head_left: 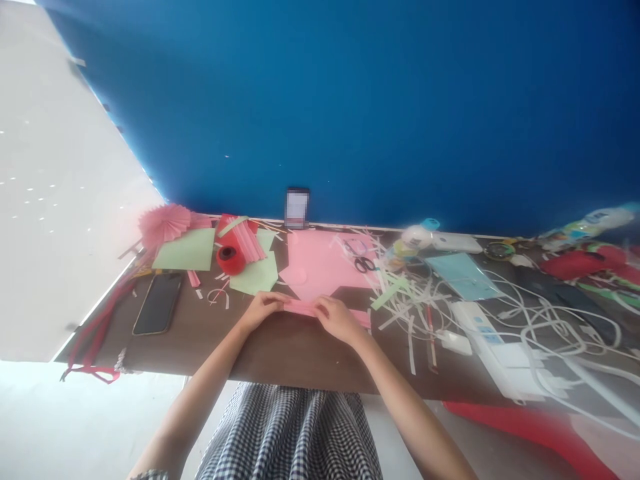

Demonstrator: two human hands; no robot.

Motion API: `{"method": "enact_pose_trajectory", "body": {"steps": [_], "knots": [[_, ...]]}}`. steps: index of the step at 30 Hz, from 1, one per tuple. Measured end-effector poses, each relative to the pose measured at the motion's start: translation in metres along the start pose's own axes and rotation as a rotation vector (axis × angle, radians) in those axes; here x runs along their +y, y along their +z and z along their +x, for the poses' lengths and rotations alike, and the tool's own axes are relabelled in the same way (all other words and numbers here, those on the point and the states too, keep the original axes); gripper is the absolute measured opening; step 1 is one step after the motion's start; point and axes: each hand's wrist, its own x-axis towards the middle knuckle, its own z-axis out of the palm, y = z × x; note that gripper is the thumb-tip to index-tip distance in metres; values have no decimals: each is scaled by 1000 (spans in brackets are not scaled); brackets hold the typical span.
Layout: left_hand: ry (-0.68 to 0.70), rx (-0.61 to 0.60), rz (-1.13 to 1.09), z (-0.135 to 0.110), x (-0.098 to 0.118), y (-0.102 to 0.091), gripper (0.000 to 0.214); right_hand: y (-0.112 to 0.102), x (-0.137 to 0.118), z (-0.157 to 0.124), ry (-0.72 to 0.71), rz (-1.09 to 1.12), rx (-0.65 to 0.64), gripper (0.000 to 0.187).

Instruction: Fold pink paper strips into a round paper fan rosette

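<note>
Head view: two bare hands are working at the center of the frame, set a little apart along one narrow folded strip of pink paper (301,307). That strip is lying near the front of the dark brown surface (300,357), just below the middle of the frame, and is running out past the right hand toward the right. The left hand (265,309) is pinching the strip at its left end between thumb and fingers. The right hand (336,319) is closing its thumb and fingertips on the strip around its middle.

Directly above the hands, a large flat sheet of pink paper (330,257) is lying on the surface, with a pair of black-handled scissors (367,265) resting at its right side. A phone with a blurred screen (297,208) is standing upright against the blue panel (350,100) at the upper center. Left of center, a round red roll with a dark core (231,260) is sitting beside pale green paper (257,275), and a pink pleated paper fan (167,223) is lying farther left. Below it, a dark smartphone (159,303) is lying flat. Right of center, thin white paper strips (400,303) are lying heaped, and a white power strip (487,343) is resting among white cables (550,327) at the lower right.
</note>
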Motion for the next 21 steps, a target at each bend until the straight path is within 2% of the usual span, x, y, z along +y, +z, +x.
{"method": "enact_pose_trajectory", "body": {"steps": [4,9,14,21], "knots": [[22,17,130,0,3,1,22,3,4,1,22,13,12,15],[-7,-68,129,0,3,-4,28,6,8,0,11,-6,13,16],[-14,-71,87,0,3,-4,26,7,11,-1,-134,-108,42,14],[-87,17,-26,3,-5,1,26,14,15,-2,-333,-307,147,20]]}}
